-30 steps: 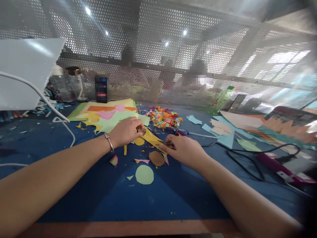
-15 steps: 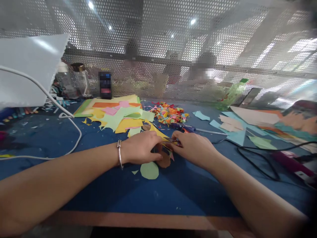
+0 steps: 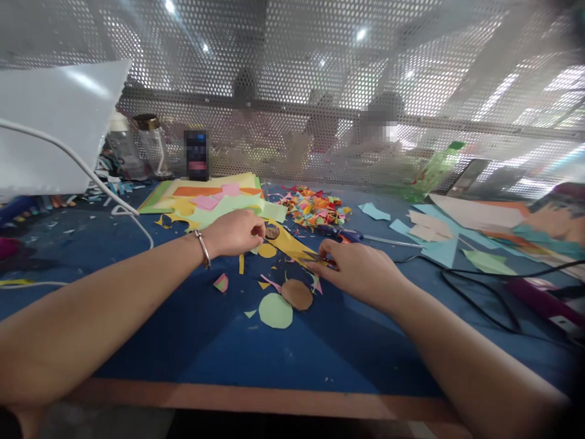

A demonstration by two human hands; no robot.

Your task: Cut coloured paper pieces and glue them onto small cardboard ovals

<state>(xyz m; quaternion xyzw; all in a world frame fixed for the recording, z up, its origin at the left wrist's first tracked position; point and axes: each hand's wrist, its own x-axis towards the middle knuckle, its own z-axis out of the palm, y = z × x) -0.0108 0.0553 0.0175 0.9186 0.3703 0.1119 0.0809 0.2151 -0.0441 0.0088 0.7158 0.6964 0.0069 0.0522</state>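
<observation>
Scissors (image 3: 325, 261) at the yellow paper (image 3: 289, 244)

My right hand (image 3: 356, 265) is closed around the scissors, and the blades lie at the near end of the yellow paper. My left hand (image 3: 240, 231), beside the far end, has the fingers bent in; whether they pinch something, I cannot tell. A small brown piece (image 3: 273, 232) and a yellow disc (image 3: 267, 250) are just beside it. Closer to the front edge of the table (image 3: 292, 366), a brown disc (image 3: 297, 295) meets a pale green disc (image 3: 275, 311). Toward the far edge there is a heap of clippings (image 3: 315, 208). I judge the step to be cutting the yellow paper; the next move calls, I think, for a steady left hold, away from the blades.
</observation>
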